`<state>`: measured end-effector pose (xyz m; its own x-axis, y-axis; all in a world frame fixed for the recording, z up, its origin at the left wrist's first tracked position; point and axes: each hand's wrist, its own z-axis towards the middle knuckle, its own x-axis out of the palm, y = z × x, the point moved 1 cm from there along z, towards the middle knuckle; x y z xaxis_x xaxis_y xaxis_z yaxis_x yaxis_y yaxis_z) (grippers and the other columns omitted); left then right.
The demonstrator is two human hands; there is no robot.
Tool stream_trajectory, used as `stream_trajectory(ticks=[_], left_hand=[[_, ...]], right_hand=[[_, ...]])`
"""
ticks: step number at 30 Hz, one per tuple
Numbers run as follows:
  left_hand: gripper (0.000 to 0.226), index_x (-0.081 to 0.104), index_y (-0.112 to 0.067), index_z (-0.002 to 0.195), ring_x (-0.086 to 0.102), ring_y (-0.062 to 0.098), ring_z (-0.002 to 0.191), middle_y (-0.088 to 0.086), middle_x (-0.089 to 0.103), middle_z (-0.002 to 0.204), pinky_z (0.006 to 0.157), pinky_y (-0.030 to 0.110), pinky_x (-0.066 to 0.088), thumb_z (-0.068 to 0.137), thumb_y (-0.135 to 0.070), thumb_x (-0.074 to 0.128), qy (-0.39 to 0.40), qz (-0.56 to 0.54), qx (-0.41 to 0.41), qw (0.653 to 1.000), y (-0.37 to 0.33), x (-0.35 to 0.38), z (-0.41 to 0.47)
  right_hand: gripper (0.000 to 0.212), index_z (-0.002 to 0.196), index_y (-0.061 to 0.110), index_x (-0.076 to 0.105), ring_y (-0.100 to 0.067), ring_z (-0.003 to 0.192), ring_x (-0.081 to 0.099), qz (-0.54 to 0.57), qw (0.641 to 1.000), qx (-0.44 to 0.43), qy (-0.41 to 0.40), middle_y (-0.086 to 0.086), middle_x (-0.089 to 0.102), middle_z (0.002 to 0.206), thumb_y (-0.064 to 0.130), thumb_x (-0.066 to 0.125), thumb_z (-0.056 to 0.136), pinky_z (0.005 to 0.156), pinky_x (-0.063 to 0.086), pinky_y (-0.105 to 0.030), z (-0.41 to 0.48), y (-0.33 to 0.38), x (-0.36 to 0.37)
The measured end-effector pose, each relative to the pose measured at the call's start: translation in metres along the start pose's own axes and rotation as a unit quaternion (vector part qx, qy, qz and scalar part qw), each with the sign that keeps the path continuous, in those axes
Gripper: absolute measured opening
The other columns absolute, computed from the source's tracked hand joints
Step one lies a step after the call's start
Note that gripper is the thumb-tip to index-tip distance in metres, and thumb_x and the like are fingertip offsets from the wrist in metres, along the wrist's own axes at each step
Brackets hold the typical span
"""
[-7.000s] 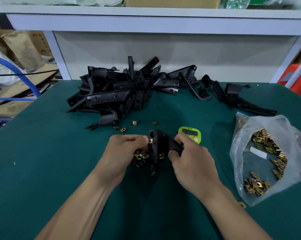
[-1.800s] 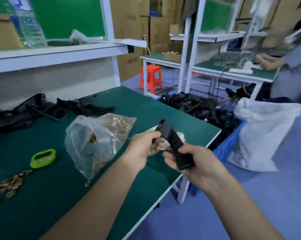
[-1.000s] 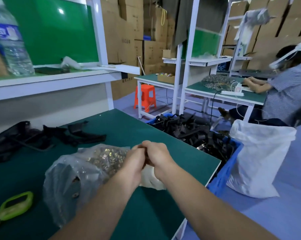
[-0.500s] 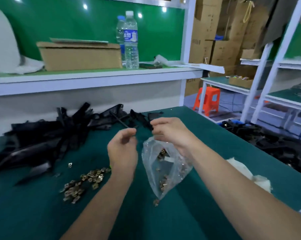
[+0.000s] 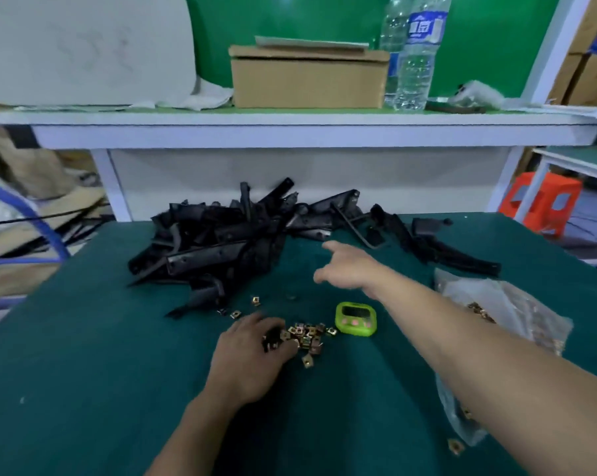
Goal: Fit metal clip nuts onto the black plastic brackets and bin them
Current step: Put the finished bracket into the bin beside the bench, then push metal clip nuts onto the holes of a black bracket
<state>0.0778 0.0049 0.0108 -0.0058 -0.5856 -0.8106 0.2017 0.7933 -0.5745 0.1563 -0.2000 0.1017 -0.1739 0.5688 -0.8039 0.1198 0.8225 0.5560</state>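
Green timer (image 5: 355, 319) flat on green-topped table (image 5: 84, 372); cardboard box (image 5: 307, 80) on white shelf (image 5: 290, 132) above, two water bottles (image 5: 417, 53) upright just beside its right end; orange stool (image 5: 539, 202) far right, on floor

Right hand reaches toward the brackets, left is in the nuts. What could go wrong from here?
The brackets lie tangled, so the right hand may drag several out onto the loose nuts by the left hand. The right forearm crosses above the bag; pulling back low might snag it and spill nuts. One stray nut by the bag could get lost.
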Motion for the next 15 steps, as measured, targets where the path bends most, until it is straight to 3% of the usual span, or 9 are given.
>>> stream_trajectory(ticks=[1,3,6,8,10,12,15], left_hand=[[0.038,0.071,-0.034,0.122,0.054,0.009,0.127,-0.016,0.061,0.133,0.110,0.024,0.036,0.086,-0.049,0.072,0.004,-0.001,0.022,1.000,0.001,0.002,0.004],[0.017,0.076,-0.038,0.100,0.061,0.001,0.111,-0.023,0.069,0.115,0.095,0.014,0.041,0.083,-0.037,0.077,-0.007,-0.048,0.013,0.999,0.005,0.003,0.010],[0.018,0.072,-0.039,0.081,0.063,-0.009,0.084,-0.033,0.068,0.086,0.069,0.005,0.042,0.078,-0.024,0.080,-0.021,-0.115,-0.032,0.993,0.015,0.003,0.015],[0.021,0.071,-0.040,0.079,0.063,-0.009,0.079,-0.031,0.068,0.082,0.065,0.007,0.044,0.079,-0.021,0.078,-0.027,-0.130,-0.030,0.991,0.018,0.004,0.015],[0.019,0.068,-0.039,0.084,0.063,-0.004,0.078,-0.024,0.070,0.082,0.066,0.015,0.049,0.084,-0.020,0.073,-0.037,-0.144,-0.024,0.989,0.019,0.004,0.015],[0.017,0.064,-0.037,0.094,0.064,0.002,0.082,-0.018,0.071,0.089,0.072,0.028,0.054,0.091,-0.021,0.066,-0.046,-0.151,-0.017,0.987,0.020,0.003,0.017],[0.015,0.065,-0.034,0.100,0.066,0.001,0.085,-0.017,0.072,0.094,0.075,0.031,0.055,0.095,-0.020,0.062,-0.052,-0.193,-0.029,0.979,0.024,0.000,0.019]], right_hand=[[0.083,0.161,0.026,0.023,-0.015,0.106,0.062,0.000,1.000,-0.018,0.010,0.005,0.064,0.126,0.033,0.069,0.092,0.089,0.050,-0.035,0.010,0.011,0.011],[0.084,0.162,0.029,0.019,-0.012,0.077,0.060,-0.005,0.998,-0.052,0.022,0.006,0.061,0.098,0.029,0.068,0.093,0.067,0.048,-0.033,0.027,0.033,0.032],[0.088,0.162,0.035,0.012,-0.017,0.069,0.058,0.028,0.994,-0.099,0.032,0.000,0.061,0.097,0.021,0.067,0.094,0.057,0.042,-0.030,0.049,0.069,0.065],[0.094,0.162,0.035,0.010,-0.021,0.097,0.062,0.028,0.987,-0.159,-0.012,-0.003,0.052,0.139,0.017,0.069,0.091,0.069,0.047,-0.027,0.060,0.091,0.083],[0.092,0.161,0.031,0.017,-0.027,0.133,0.044,-0.031,0.972,-0.220,-0.080,-0.002,0.029,0.162,0.018,0.072,0.089,0.104,0.044,-0.036,0.067,0.109,0.100],[0.073,0.154,0.023,0.039,-0.028,0.143,0.030,-0.129,0.945,-0.268,-0.138,-0.005,0.038,0.156,0.019,0.072,0.089,0.122,0.022,-0.042,0.070,0.117,0.113],[0.042,0.130,0.018,0.066,-0.024,0.131,0.042,-0.163,0.913,-0.312,-0.205,-0.005,0.055,0.131,0.008,0.068,0.090,0.125,0.011,-0.040,0.070,0.113,0.119]])
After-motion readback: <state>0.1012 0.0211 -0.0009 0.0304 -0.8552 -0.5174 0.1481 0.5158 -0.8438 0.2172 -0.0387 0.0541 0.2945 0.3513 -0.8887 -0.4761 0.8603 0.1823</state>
